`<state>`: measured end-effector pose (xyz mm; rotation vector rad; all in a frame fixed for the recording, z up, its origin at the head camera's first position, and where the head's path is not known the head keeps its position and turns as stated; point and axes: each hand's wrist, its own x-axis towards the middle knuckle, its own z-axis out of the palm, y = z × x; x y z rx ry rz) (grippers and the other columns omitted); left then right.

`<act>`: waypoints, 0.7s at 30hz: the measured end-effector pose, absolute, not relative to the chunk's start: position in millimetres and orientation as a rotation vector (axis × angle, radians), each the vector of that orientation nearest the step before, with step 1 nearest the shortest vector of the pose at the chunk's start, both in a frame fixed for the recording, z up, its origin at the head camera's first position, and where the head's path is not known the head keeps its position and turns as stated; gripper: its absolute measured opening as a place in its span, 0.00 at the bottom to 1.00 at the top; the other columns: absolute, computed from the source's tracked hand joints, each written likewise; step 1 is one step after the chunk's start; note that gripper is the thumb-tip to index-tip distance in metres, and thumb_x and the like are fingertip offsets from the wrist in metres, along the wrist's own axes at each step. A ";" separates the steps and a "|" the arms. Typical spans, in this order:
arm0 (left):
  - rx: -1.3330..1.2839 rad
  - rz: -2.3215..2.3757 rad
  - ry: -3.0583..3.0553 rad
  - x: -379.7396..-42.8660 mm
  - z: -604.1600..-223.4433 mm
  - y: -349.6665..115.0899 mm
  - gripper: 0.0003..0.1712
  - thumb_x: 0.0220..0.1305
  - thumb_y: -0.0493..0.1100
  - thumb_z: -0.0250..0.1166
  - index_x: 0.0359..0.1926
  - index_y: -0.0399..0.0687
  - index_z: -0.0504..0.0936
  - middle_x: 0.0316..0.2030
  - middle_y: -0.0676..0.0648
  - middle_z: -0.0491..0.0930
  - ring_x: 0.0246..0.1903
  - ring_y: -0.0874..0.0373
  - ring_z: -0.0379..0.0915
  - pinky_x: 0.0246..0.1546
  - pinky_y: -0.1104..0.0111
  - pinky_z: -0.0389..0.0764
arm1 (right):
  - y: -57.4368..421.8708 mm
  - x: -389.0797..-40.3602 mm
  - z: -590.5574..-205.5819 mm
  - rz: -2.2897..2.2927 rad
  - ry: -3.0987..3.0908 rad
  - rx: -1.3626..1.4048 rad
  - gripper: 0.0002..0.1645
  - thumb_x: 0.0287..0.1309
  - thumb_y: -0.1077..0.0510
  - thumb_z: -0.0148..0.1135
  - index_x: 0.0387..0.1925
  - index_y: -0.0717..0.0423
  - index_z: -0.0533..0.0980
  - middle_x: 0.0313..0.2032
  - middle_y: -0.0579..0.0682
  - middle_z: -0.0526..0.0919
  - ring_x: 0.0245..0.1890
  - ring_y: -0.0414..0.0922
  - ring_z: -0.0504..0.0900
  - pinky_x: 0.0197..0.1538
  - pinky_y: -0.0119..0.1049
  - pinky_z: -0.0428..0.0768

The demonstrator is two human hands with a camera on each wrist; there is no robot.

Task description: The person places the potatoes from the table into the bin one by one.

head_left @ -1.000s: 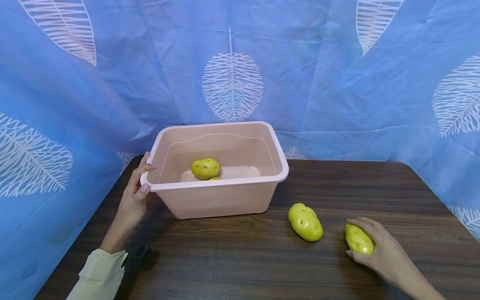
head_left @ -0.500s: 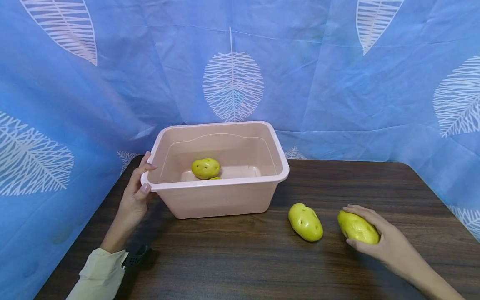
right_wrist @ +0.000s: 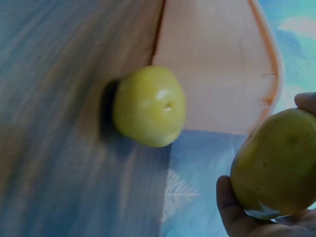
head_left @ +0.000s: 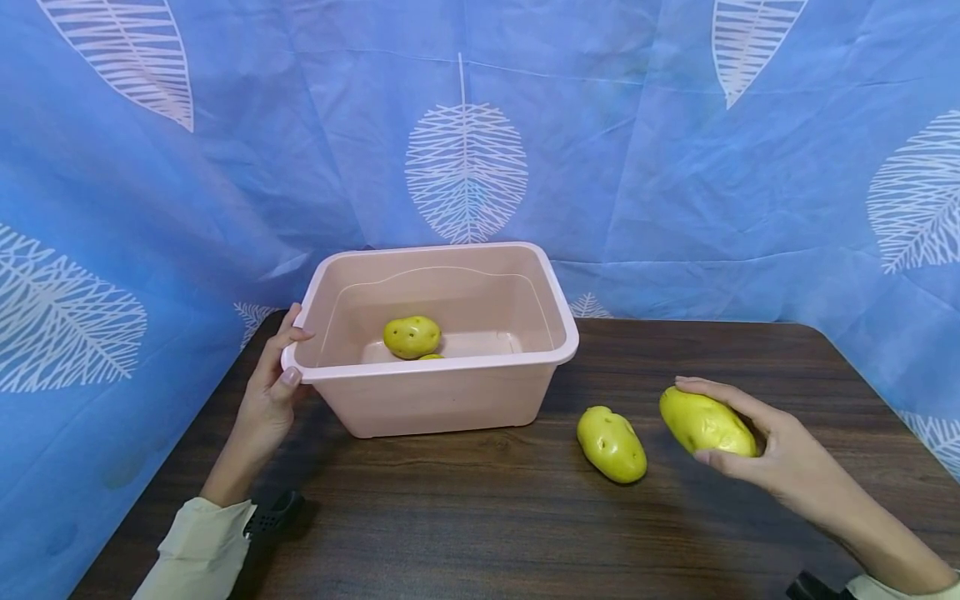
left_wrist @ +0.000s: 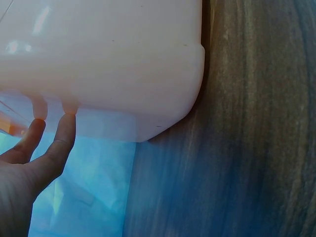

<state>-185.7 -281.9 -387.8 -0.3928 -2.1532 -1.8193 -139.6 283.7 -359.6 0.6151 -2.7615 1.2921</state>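
My right hand [head_left: 780,446] holds a yellow-green potato [head_left: 697,421] between thumb and fingers, raised over the right part of the table. In the right wrist view, the held potato [right_wrist: 276,163] has a pale patch at its lower end. A second potato [head_left: 611,444] lies on the table just left of it. At the left, my left hand [head_left: 272,371] grips the corner of a pale pink plastic tub [head_left: 442,398] by its rim. Fingertips [left_wrist: 69,121] press against the tub's outer wall in the left wrist view. Inside the tub sits a potato [head_left: 412,337], with part of another showing behind the front rim.
The dark wood-grain table [head_left: 480,525] carries the tub near its back edge. Behind it hangs a blue cloth [head_left: 637,167] with white leaf prints. A dark band [head_left: 273,512] shows at the left wrist, below a cream sleeve [head_left: 198,550].
My right hand has lifted its potato off the table, moving up and slightly left. The left hand, the tub and the other potatoes have stayed in place.
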 end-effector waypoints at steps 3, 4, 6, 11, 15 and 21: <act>-0.398 -1.816 -2.151 -185.8 -388.0 -281.8 0.27 0.80 0.47 0.54 0.72 0.44 0.63 0.84 0.59 0.43 0.81 0.32 0.41 0.66 0.25 0.54 | 279.0 -142.5 -348.7 1.321 -2.732 0.677 0.47 0.62 0.70 0.68 0.79 0.47 0.64 0.73 0.30 0.69 0.49 0.35 0.79 0.33 0.34 0.81; -0.400 -1.815 -2.151 -185.9 -388.1 -281.9 0.27 0.80 0.47 0.54 0.73 0.44 0.63 0.84 0.59 0.43 0.81 0.31 0.40 0.66 0.25 0.54 | 277.2 -143.4 -345.0 1.329 -2.722 0.695 0.47 0.62 0.70 0.68 0.79 0.47 0.63 0.74 0.31 0.69 0.50 0.35 0.79 0.34 0.34 0.82; -0.402 -1.816 -2.150 -186.1 -388.4 -282.1 0.27 0.80 0.47 0.54 0.73 0.44 0.63 0.84 0.59 0.43 0.81 0.31 0.40 0.66 0.24 0.54 | 273.9 -145.0 -337.7 1.324 -2.702 0.729 0.48 0.61 0.71 0.68 0.79 0.49 0.63 0.75 0.33 0.68 0.52 0.34 0.79 0.35 0.34 0.82; -0.400 -1.827 -2.151 -186.0 -388.7 -282.8 0.26 0.80 0.45 0.53 0.73 0.45 0.63 0.84 0.59 0.42 0.81 0.31 0.39 0.66 0.22 0.52 | 263.1 -149.5 -319.9 1.336 -2.652 0.783 0.47 0.59 0.73 0.67 0.78 0.50 0.65 0.74 0.39 0.70 0.51 0.37 0.79 0.36 0.33 0.82; -0.407 -1.844 -2.135 -185.7 -389.0 -282.8 0.25 0.81 0.44 0.53 0.73 0.43 0.63 0.84 0.58 0.42 0.81 0.31 0.39 0.67 0.22 0.50 | 252.3 -152.8 -305.8 1.343 -2.658 0.789 0.45 0.60 0.71 0.68 0.77 0.46 0.67 0.73 0.43 0.72 0.50 0.40 0.80 0.37 0.34 0.82; -0.416 -1.849 -2.130 -185.0 -387.8 -282.5 0.25 0.81 0.44 0.53 0.73 0.43 0.63 0.85 0.58 0.42 0.81 0.31 0.38 0.66 0.21 0.50 | 235.4 -158.7 -284.6 1.376 -2.675 0.817 0.43 0.63 0.68 0.66 0.76 0.43 0.68 0.73 0.44 0.73 0.51 0.43 0.80 0.40 0.34 0.83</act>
